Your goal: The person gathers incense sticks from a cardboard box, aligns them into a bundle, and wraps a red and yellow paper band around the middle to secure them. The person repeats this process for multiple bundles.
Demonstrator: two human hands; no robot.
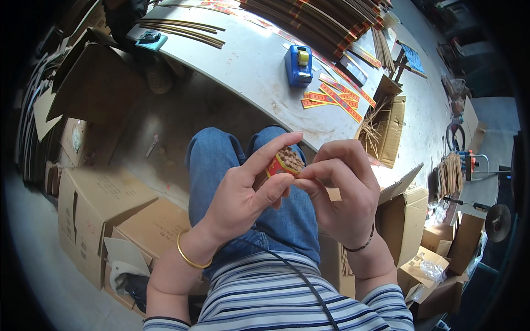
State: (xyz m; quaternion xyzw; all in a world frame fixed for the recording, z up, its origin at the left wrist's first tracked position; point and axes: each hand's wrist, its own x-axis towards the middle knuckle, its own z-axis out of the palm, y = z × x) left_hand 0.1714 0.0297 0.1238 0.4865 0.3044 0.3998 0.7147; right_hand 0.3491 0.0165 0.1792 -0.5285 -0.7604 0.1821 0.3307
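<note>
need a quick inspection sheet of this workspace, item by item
surface: pale, stained table ahead of the knees.
job's things: a round bundle of thin sticks with a red wrap, held over the lap.
clutter: blue tape dispenser, loose red and yellow paper strips, long brown sticks and stacked stick bundles on the table; an open box of sticks at its edge.
grippers: left hand clasps the bundle; right hand pinches at its rim with the fingers.
cables: a black cord runs across the striped shirt.
surroundings: cardboard boxes on the floor on both sides.
</note>
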